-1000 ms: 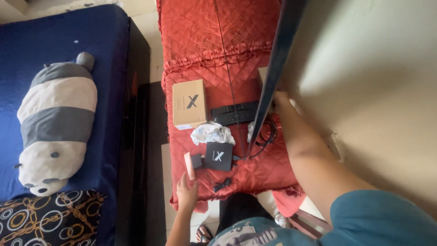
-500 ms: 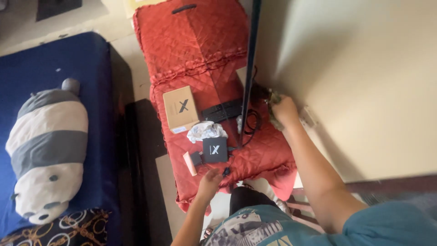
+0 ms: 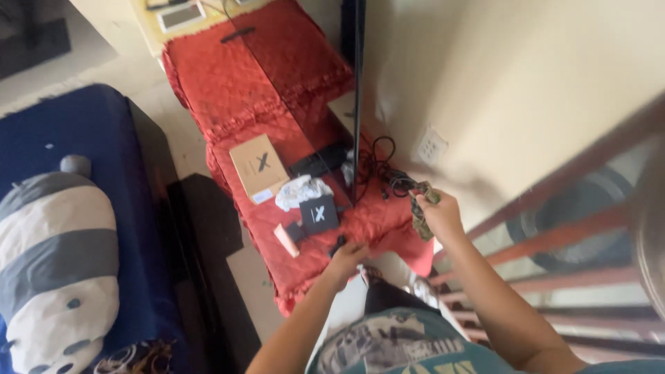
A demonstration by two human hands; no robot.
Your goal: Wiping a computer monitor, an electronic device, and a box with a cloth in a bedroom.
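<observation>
While the right hand [image 3: 438, 211] is up near the wall side of the red quilted cover [image 3: 291, 90], its fingers are curled shut round a small mottled green-brown bundle [image 3: 420, 208], prob. cloth or a strap; too blurred to say which. Black cables [image 3: 384, 173] lie in a loose tangle just beside it, by the foot of the thin dark panel [image 3: 357, 97] standing on edge. Can't tell if the bundle joins the cables.

Left hand [image 3: 348, 256] is low at the near edge of the cover, fingers bent down onto a small black plug or adapter [image 3: 338, 244]. Looks like a pinch w/ fingertips, but the grip itself is hidden, so can't tell if it's closed on it.

Judgement on handling: bundle looks soft and light, will flop, so a full fist round its middle suits it. Plug looks hard, light, small; take it by the body, not the cord. Cables are limp and snag easily, esp. near the panel.

Nearby: black square box [image 3: 318, 213], tan cardboard box [image 3: 258, 166], crumpled white wrapper [image 3: 299, 190], black remote [image 3: 318, 159], small pink piece [image 3: 285, 239]. White wall socket [image 3: 431, 144] on the wall beyond. Grey-and-white plush toy [image 3: 55, 256] on the blue bed [image 3: 104, 131], well apart.
</observation>
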